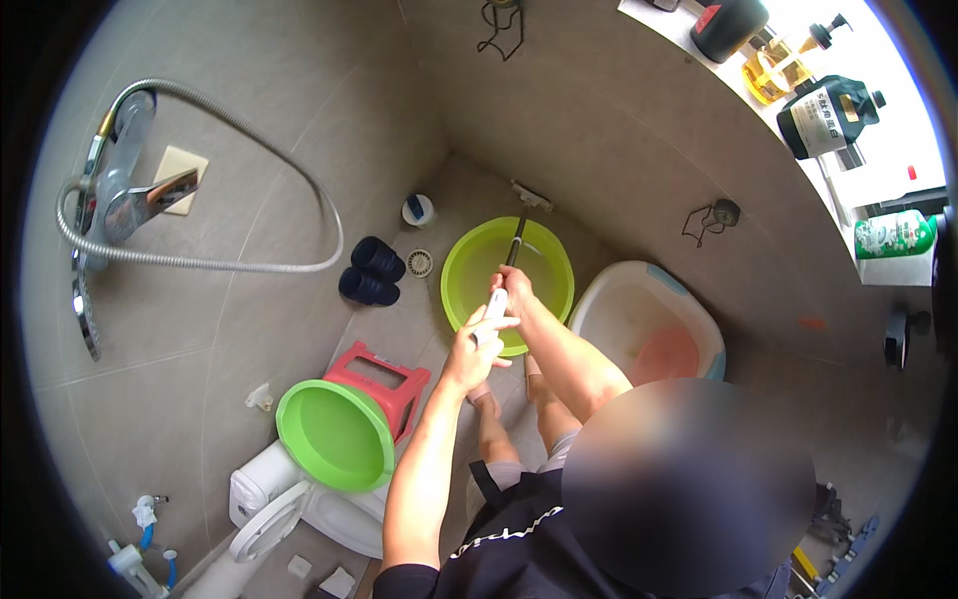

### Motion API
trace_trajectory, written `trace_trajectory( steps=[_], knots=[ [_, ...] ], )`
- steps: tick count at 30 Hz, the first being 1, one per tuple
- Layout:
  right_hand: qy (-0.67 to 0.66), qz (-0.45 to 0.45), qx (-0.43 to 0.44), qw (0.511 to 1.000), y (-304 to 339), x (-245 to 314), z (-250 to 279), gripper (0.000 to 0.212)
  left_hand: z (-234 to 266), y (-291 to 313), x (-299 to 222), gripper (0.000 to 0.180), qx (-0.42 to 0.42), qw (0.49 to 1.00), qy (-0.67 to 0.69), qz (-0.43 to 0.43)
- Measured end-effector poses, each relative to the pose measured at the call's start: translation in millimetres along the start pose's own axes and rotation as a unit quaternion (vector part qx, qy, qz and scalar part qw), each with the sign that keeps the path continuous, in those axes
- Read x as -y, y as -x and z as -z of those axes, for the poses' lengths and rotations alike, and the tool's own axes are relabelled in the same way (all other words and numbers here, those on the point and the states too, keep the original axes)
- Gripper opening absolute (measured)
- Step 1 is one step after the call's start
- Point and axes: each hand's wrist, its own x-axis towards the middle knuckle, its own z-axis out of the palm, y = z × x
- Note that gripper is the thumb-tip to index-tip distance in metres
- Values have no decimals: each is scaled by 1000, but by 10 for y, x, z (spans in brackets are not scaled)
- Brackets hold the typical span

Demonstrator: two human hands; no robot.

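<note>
My right hand (513,287) is wrapped round the pole of a long-handled scrubber (517,242), which has a dark and silver pole and a narrow, pale head. Close to the pole's white end, my left hand (481,341) holds it loosely, some fingers stretched out to the right. The scrubber slants across a yellow-green basin (459,250) on the floor, and its head rests beyond the far rim, near the wall. Whether the head is a brush or a squeegee is too small to tell. Water seems to stand in the basin.
A white tub (614,290) stands right of the basin. To the left are dark slippers (371,272), a floor drain (419,263) and a white canister (419,211). A red stool (409,384) and green basin (337,436) sit by the toilet (344,519). A shower hose (334,215) hangs left.
</note>
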Motion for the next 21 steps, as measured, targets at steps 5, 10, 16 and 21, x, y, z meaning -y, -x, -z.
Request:
trace_trajectory(
  steps=[5,10,16,21],
  knots=[
    [18,-18,-35,999,62,10,-29,18,-83,-27,24,38,-13,1000,-2,5],
    [48,-19,-8,999,339,67,19,28,-251,154,2,39,-17,1000,-2,-18],
    [4,-1,3,1000,906,-160,25,29,-240,741,-300,39,15,999,-21,-30],
    [-47,-25,64,996,1761,-453,63,18,-259,1545,-749,39,47,996,-45,-57]
  ],
)
